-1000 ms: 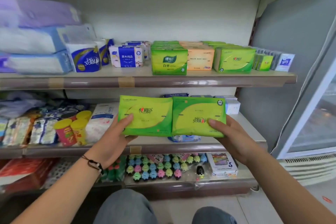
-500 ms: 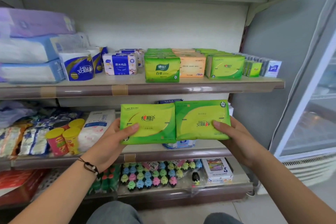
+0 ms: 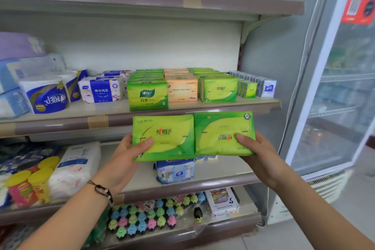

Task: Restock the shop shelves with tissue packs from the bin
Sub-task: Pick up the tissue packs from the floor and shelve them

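I hold two green tissue packs side by side in front of the shelves, just below the front lip of the middle shelf (image 3: 203, 106). My left hand (image 3: 129, 154) grips the left green pack (image 3: 168, 138), thumb across its face. My right hand (image 3: 255, 152) grips the right green pack (image 3: 219, 130), whose print is upside down. On the middle shelf stand rows of green packs (image 3: 147, 95), orange packs (image 3: 181, 88) and more green packs (image 3: 220, 88). The bin is out of view.
Toilet rolls (image 3: 45, 95) and blue-white tissue packs (image 3: 101, 91) fill the shelf's left; small packs (image 3: 265, 88) stand at its right end. Below are a blue wipes pack (image 3: 175, 171), yellow-lidded cans (image 3: 30, 186) and a white pack (image 3: 77, 166). A glass-door fridge (image 3: 341, 87) stands at right.
Both hands have raised the two green packs from the lower shelf's level up to just under the middle shelf's edge. My view has tilted upward, bringing the top shelf into sight.
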A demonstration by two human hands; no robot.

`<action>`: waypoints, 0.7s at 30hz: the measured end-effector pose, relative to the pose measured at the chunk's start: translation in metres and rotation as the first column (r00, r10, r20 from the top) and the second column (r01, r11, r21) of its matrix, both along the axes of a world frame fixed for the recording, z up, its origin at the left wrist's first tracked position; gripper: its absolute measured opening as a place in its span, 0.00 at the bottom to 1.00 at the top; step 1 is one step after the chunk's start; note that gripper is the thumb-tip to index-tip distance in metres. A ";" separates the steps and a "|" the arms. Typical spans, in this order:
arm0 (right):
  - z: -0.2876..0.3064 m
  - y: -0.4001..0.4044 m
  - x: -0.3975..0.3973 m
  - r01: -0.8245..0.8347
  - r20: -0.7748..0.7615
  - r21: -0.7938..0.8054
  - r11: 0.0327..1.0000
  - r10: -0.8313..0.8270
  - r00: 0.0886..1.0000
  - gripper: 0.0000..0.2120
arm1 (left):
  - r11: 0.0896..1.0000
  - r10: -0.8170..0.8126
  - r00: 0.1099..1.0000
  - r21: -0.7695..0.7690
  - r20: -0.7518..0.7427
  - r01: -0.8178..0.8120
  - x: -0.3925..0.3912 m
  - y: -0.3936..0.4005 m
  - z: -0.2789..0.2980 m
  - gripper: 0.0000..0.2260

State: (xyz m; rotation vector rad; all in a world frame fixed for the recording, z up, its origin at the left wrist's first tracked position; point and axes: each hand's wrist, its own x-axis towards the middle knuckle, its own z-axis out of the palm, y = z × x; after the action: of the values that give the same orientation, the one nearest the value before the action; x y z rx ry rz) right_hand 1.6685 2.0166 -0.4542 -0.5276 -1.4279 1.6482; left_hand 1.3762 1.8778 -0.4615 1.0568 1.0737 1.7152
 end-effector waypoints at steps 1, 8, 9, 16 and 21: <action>0.004 0.005 0.003 0.003 -0.008 -0.002 1.000 -0.003 1.000 0.21 | 1.000 0.004 1.000 0.008 0.002 -0.004 0.003 0.005 0.003 0.47; 0.038 0.047 0.007 0.023 -0.062 0.035 0.999 -0.021 0.998 0.20 | 0.998 0.020 1.000 0.066 -0.017 -0.019 0.019 0.038 0.045 0.49; 0.043 0.053 0.006 0.018 -0.066 0.043 0.999 -0.015 0.998 0.20 | 0.997 0.025 0.999 0.073 -0.026 -0.023 0.020 0.042 0.051 0.49; 0.075 0.100 -0.001 -0.013 -0.141 0.058 0.998 0.021 0.990 0.22 | 0.992 0.056 0.991 0.117 -0.124 -0.041 0.022 0.075 0.101 0.51; 0.092 0.130 -0.013 -0.015 -0.190 0.077 0.997 0.029 0.981 0.39 | 0.991 0.093 0.986 0.105 -0.136 -0.079 0.012 0.103 0.130 0.44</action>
State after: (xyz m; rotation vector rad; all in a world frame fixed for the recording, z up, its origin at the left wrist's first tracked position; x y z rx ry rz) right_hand 1.6558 2.1468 -0.3618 -0.3031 -1.3518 1.6093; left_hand 1.3881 1.9813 -0.3314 1.2248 1.1462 1.8000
